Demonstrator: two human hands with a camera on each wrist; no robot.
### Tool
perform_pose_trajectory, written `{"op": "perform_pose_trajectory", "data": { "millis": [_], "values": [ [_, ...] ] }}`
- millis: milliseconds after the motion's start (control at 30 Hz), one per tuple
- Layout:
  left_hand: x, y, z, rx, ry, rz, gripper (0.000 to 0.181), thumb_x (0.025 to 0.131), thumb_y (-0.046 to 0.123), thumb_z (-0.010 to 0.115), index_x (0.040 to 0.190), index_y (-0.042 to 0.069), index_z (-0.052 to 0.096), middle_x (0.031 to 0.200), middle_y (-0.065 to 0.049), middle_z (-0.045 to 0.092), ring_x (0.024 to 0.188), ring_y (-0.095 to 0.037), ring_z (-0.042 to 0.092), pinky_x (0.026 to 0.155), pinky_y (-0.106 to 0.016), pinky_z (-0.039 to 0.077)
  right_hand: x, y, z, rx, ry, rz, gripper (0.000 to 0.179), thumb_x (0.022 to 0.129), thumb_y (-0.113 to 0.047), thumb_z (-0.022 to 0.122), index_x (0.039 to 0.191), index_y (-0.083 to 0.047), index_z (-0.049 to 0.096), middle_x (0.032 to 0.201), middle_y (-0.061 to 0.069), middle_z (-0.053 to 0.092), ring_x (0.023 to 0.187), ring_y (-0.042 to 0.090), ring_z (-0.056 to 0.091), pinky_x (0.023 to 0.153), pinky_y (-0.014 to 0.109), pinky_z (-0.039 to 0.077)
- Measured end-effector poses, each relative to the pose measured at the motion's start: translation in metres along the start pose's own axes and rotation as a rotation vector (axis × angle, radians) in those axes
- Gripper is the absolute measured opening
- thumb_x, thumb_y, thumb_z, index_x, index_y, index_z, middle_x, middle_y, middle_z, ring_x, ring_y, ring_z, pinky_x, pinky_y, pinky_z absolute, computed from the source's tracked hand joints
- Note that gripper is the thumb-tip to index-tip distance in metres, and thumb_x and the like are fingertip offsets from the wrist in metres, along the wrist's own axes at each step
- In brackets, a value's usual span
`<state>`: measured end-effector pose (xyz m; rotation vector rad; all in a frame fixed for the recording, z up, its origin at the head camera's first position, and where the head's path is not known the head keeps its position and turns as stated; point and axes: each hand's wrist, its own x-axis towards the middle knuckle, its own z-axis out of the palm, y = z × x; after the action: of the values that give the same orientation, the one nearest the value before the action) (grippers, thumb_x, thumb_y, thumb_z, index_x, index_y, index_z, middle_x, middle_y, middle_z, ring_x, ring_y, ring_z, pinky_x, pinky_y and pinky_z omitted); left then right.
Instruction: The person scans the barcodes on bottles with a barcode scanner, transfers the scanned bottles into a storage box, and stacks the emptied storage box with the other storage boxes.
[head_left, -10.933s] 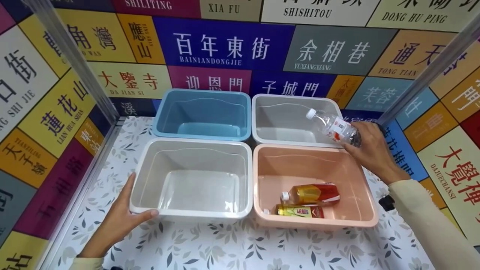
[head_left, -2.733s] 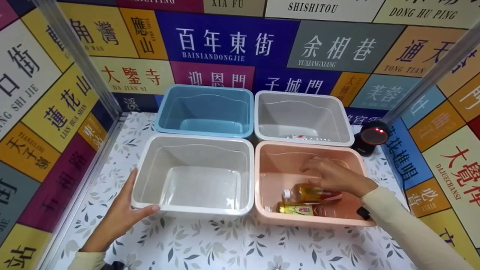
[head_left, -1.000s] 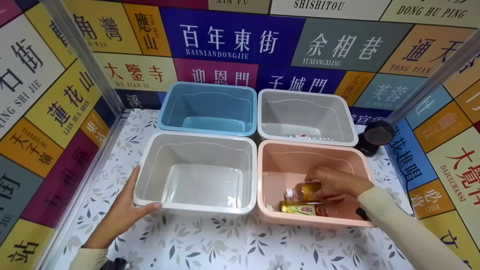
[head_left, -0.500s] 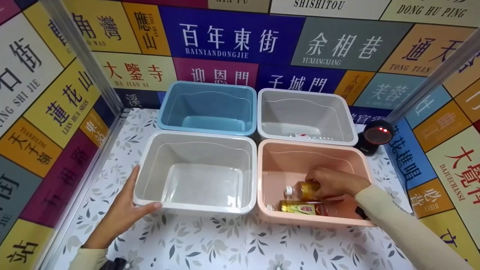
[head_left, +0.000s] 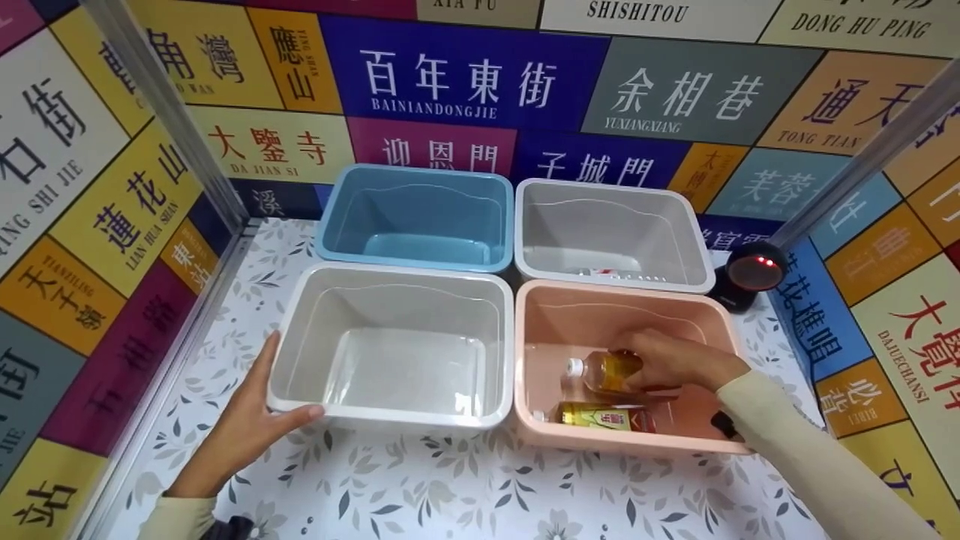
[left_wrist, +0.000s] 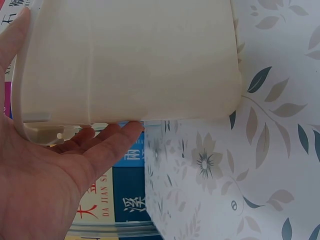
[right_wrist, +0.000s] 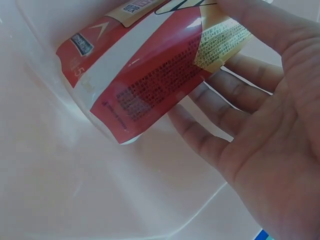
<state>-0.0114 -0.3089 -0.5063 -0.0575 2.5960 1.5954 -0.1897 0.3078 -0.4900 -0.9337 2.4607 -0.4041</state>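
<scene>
My right hand (head_left: 664, 361) reaches into the peach bin (head_left: 634, 444) and holds a drink bottle (head_left: 616, 370) with a white cap, amber contents and a red and gold label. In the right wrist view, thumb and fingers lie on opposite sides of that bottle (right_wrist: 155, 70), close over the bin's floor. A second yellow-labelled bottle (head_left: 600, 417) lies in front of it in the same bin. At the near left corner of the front whitish bin (head_left: 390, 420) rests my left hand (head_left: 236, 431), thumb at the front rim and straight fingers along the bin's side (left_wrist: 150, 60).
Behind stand a blue bin (head_left: 412, 262) and a grey bin (head_left: 600, 187); in the grey one a clear bottle (head_left: 604, 273) shows partly over the wall. A black device with red lights (head_left: 750, 274) stands right of it. Sign-printed walls (head_left: 465, 71) enclose the leaf-patterned table (head_left: 450, 495).
The clear bottle went from my right hand into the grey bin. My right hand then moved to the amber bottle, gripped it and shifted it slightly away from the other bottle. Left hand stayed.
</scene>
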Motion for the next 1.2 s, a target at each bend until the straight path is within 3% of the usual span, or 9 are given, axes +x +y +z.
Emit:
{"op": "perform_pose_trajectory", "data": {
  "millis": [333, 433, 667, 833, 1200],
  "values": [
    [0.001, 0.000, 0.000, 0.000, -0.007, -0.010, 0.135, 0.090, 0.025, 0.094, 0.178, 0.032, -0.008, 0.184, -0.020, 0.004, 0.153, -0.049, 0.036, 0.120, -0.080, 0.029, -0.003, -0.004, -0.006, 0.080, 0.003, -0.012, 0.054, 0.093, -0.022, 0.091, 0.144, -0.016, 0.074, 0.116, -0.004, 0.074, 0.097, 0.018, 0.064, 0.089, 0.040, 0.058],
    [0.001, 0.001, 0.000, -0.001, -0.005, -0.015, 0.135, 0.090, 0.026, 0.094, 0.178, 0.032, -0.009, 0.184, -0.020, 0.004, 0.154, -0.050, 0.036, 0.120, -0.080, 0.028, -0.003, -0.003, -0.009, 0.112, 0.013, -0.040, 0.052, 0.094, -0.022, 0.091, 0.143, -0.016, 0.075, 0.117, -0.003, 0.074, 0.097, 0.018, 0.065, 0.089, 0.039, 0.059],
    [-0.001, 0.003, 0.002, 0.021, 0.009, 0.006, 0.134, 0.090, 0.028, 0.095, 0.179, 0.029, -0.005, 0.181, -0.023, 0.016, 0.146, -0.047, 0.045, 0.118, -0.077, 0.036, -0.004, -0.001, -0.013, 0.089, 0.055, -0.033, 0.038, 0.091, -0.023, 0.093, 0.124, -0.011, 0.077, 0.098, -0.004, 0.069, 0.085, 0.018, 0.062, 0.072, 0.029, 0.051],
    [0.000, 0.003, 0.002, 0.021, 0.004, 0.000, 0.134, 0.090, 0.028, 0.094, 0.179, 0.029, -0.006, 0.182, -0.022, 0.015, 0.147, -0.048, 0.045, 0.118, -0.076, 0.037, -0.005, -0.002, -0.014, 0.095, 0.058, -0.012, 0.036, 0.091, -0.025, 0.093, 0.122, -0.016, 0.077, 0.097, -0.006, 0.068, 0.085, 0.017, 0.063, 0.072, 0.029, 0.053],
    [0.001, 0.000, 0.000, 0.005, -0.010, -0.012, 0.135, 0.091, 0.025, 0.094, 0.178, 0.032, -0.009, 0.184, -0.020, 0.007, 0.152, -0.049, 0.039, 0.119, -0.080, 0.030, -0.013, -0.004, -0.024, 0.199, 0.074, 0.018, 0.045, 0.095, -0.026, 0.090, 0.137, -0.019, 0.075, 0.121, -0.003, 0.073, 0.097, 0.021, 0.069, 0.083, 0.031, 0.062]
  ]
}}
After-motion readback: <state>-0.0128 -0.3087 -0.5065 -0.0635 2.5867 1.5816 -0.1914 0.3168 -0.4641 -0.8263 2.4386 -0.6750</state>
